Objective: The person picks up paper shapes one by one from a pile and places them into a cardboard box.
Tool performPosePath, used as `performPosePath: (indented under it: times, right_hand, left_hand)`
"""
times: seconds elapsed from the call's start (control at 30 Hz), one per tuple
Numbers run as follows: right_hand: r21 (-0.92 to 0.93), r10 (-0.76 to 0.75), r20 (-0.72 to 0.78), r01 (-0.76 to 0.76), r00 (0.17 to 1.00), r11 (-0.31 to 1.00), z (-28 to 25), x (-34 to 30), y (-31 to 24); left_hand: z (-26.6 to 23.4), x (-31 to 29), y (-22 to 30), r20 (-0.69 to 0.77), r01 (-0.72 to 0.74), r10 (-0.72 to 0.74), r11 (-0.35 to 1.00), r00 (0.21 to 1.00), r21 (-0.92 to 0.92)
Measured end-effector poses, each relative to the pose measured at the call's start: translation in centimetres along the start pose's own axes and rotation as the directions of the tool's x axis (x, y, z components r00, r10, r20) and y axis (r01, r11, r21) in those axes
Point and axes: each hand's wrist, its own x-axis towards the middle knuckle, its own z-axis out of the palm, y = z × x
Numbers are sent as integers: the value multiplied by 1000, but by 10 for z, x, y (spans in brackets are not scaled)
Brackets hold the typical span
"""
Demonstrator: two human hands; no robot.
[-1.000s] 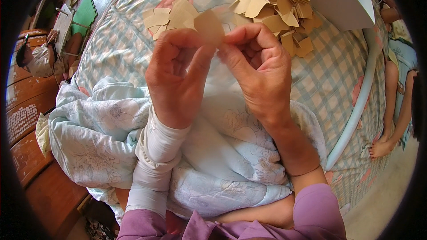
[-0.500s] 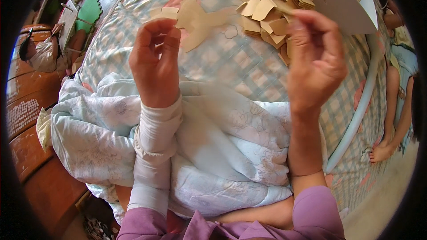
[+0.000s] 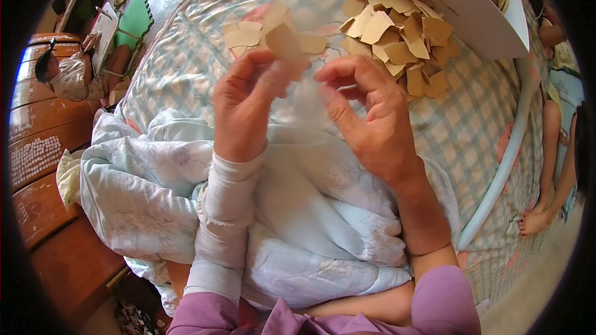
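Note:
My left hand [image 3: 248,102] is closed, its thumb and fingers pinching a tan cardboard piece [image 3: 282,38] that is blurred by motion. Just to its right, my right hand [image 3: 372,115] has its fingers curled but apart from the thumb, and I see nothing between them. Beyond the left hand, several tan pieces [image 3: 242,34] lie flat on the checked sheet [image 3: 434,149], partly hidden by the held piece. A heap of similar cut cardboard pieces [image 3: 400,40] lies loosely beyond my right hand.
A white box [image 3: 465,9] with more tan pieces stands at the far right. A pale blue quilt [image 3: 310,211] covers my lap. Along the right runs a light blue tube [image 3: 496,198], with another person's legs [image 3: 546,167] past it. Someone sits at the far left beside a green board [image 3: 135,20].
My right hand has come away from the heap, leftward and nearer, and its fingers have parted. The left hand has shifted right, with the tan piece raised in it.

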Motion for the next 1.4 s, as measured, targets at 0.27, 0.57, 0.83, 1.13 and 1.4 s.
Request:
performPosePath:
  times: [0.27, 0.57, 0.83, 1.13, 1.4]
  right_hand:
    - [252, 143, -61, -123, 988, 960, 1, 1, 5]
    - [415, 218, -44, -181, 975, 892, -1, 5, 0]
    - [397, 223, -66, -179, 973, 900, 1, 4, -2]
    - [218, 94, -136, -63, 986, 974, 3, 0, -4]
    - [332, 165, -93, -125, 982, 935, 3, 1, -3]
  left_hand:
    - [17, -6, 13, 135, -2, 17, 994, 991, -107]
    - [14, -9, 13, 171, -128, 109, 987, 979, 99]
    - [14, -10, 10, 108, -181, 162, 963, 981, 198]
    - [19, -14, 11, 48, -249, 248, 901, 967, 355]
    - [20, -12, 9, 51, -190, 185, 974, 981, 124]
